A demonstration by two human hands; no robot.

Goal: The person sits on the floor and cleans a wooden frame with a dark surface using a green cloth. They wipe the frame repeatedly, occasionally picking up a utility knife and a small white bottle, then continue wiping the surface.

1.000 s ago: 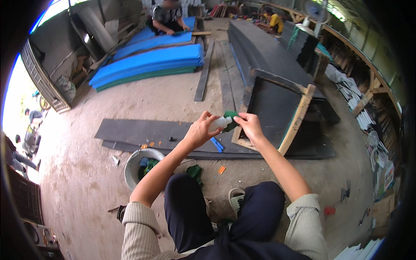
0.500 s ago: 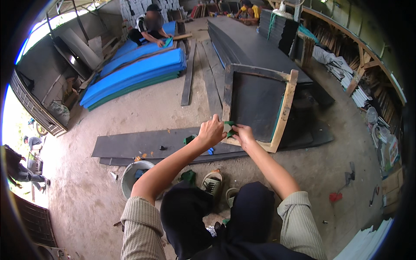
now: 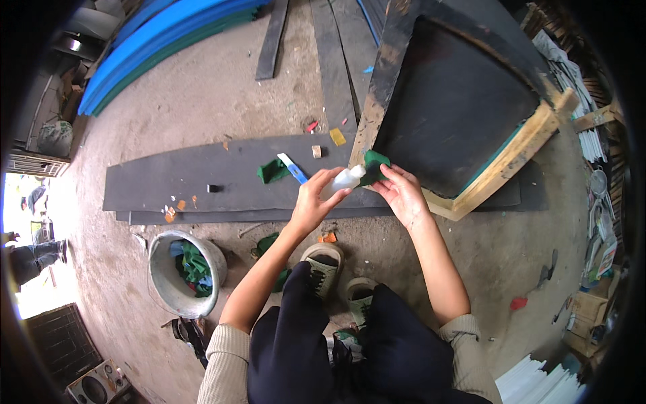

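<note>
My left hand (image 3: 313, 202) is wrapped round a small white plastic bottle (image 3: 346, 180), tilted with its nozzle toward a green piece of cloth or foam sheet (image 3: 374, 167). My right hand (image 3: 404, 194) pinches that green piece between thumb and fingers, close to the bottle's tip. Both hands are at the near left corner of a wooden frame (image 3: 506, 163) with a black panel inside it. A blue-and-white utility knife (image 3: 293, 168) lies just beyond my left hand, beside another green scrap (image 3: 270, 172).
Long dark sheets (image 3: 168, 168) lie across the floor under the knife. A grey bucket (image 3: 217, 269) of green and blue scraps stands left of my feet. A yellow scrap (image 3: 337, 137) and a small block (image 3: 316, 151) lie nearby. Blue sheets (image 3: 155, 40) are stacked at far left.
My view has tipped downward, bringing the bucket and knife into fuller sight. My left hand has turned, so the bottle now shows at the green piece, which my right hand still holds.
</note>
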